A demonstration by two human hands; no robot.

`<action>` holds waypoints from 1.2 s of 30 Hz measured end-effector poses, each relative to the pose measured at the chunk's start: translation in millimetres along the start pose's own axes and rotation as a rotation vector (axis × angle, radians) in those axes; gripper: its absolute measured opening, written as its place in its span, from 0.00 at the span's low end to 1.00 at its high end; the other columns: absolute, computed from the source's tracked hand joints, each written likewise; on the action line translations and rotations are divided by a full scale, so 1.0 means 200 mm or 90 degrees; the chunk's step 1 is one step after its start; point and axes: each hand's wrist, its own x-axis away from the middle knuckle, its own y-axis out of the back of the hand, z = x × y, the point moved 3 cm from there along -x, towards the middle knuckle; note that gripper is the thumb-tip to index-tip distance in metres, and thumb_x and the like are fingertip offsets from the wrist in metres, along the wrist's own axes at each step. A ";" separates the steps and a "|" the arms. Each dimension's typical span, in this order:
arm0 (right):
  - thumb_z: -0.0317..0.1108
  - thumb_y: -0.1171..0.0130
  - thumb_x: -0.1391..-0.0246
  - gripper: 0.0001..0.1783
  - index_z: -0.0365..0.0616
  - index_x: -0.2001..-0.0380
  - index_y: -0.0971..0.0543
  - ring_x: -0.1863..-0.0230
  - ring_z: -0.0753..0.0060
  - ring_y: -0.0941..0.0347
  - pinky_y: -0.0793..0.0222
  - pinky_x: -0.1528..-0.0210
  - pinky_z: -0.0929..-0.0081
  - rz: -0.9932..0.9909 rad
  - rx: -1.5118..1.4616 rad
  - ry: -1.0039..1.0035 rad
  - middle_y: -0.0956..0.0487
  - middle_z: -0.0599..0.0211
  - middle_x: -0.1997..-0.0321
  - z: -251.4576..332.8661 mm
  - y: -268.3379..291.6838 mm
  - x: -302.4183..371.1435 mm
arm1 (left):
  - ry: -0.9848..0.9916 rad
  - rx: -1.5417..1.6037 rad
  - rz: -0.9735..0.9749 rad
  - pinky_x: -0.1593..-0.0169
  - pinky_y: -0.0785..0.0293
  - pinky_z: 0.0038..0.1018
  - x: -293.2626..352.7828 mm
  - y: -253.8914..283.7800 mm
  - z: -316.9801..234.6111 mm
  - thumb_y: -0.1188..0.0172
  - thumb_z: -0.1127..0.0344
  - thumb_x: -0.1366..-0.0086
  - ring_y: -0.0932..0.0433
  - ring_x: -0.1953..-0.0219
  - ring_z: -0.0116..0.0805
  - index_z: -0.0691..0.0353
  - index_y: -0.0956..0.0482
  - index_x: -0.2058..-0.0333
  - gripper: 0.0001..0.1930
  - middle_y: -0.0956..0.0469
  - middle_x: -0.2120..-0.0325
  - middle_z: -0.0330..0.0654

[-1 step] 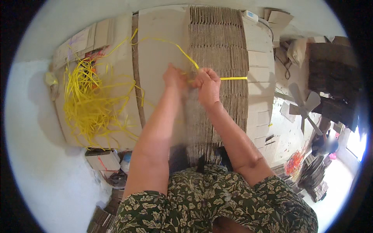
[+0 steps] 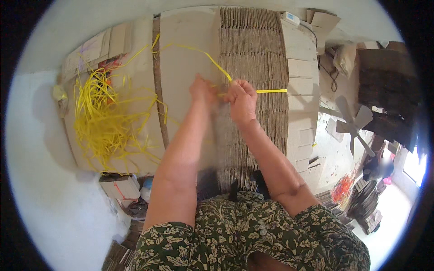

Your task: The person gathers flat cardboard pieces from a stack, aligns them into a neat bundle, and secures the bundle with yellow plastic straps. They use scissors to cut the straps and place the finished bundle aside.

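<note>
A yellow plastic strap (image 2: 271, 91) runs across a long stack of folded corrugated cardboard (image 2: 253, 34). My right hand (image 2: 242, 94) is closed on the strap at the stack's left side, with thumb and fingers pinched together. Just left of it, my left hand (image 2: 203, 90) is curled and blurred by motion, with a bit of yellow strap showing at its fingers. From my right hand a loose length of strap arcs up and left over a plain cardboard sheet (image 2: 189, 31). What exactly lies between the two hands is blurred.
A tangled heap of yellow straps (image 2: 101, 122) lies on cardboard at the left. A small white device (image 2: 292, 18) sits at the far right corner. Beyond the right edge stand a fan (image 2: 353, 119), orange straps (image 2: 342, 189) and more cardboard stacks. A white wall (image 2: 40, 149) rises at the left.
</note>
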 end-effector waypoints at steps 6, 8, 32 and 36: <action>0.28 0.49 0.45 0.05 0.38 0.74 0.27 0.78 0.80 0.35 0.34 0.73 0.78 -0.007 0.100 0.008 0.30 0.72 0.80 0.05 -0.07 0.05 | -0.029 -0.044 0.045 0.81 0.50 0.26 -0.14 0.07 0.06 0.57 0.58 0.30 0.47 0.84 0.27 0.55 0.41 0.76 0.15 0.44 0.85 0.35; 0.28 0.48 0.45 0.06 0.37 0.72 0.25 0.76 0.80 0.32 0.33 0.72 0.78 0.022 0.162 0.043 0.26 0.70 0.78 0.03 -0.17 0.08 | -0.082 -0.114 0.025 0.81 0.49 0.26 -0.14 0.06 0.08 0.57 0.57 0.30 0.46 0.84 0.27 0.55 0.42 0.76 0.15 0.44 0.85 0.34; 0.26 0.45 0.47 0.06 0.37 0.67 0.21 0.73 0.79 0.30 0.33 0.69 0.79 0.182 0.411 0.272 0.24 0.68 0.75 0.17 -0.06 -0.07 | -0.496 -0.673 0.359 0.69 0.30 0.30 0.10 0.06 0.00 0.47 0.64 0.35 0.31 0.75 0.24 0.66 0.23 0.70 0.11 0.23 0.76 0.33; 0.25 0.46 0.46 0.07 0.35 0.66 0.21 0.78 0.78 0.31 0.33 0.75 0.77 0.207 0.441 0.058 0.23 0.64 0.77 0.05 0.00 0.00 | -0.431 -0.494 0.312 0.73 0.33 0.24 0.20 0.09 -0.02 0.50 0.62 0.31 0.33 0.78 0.22 0.65 0.31 0.77 0.16 0.31 0.81 0.34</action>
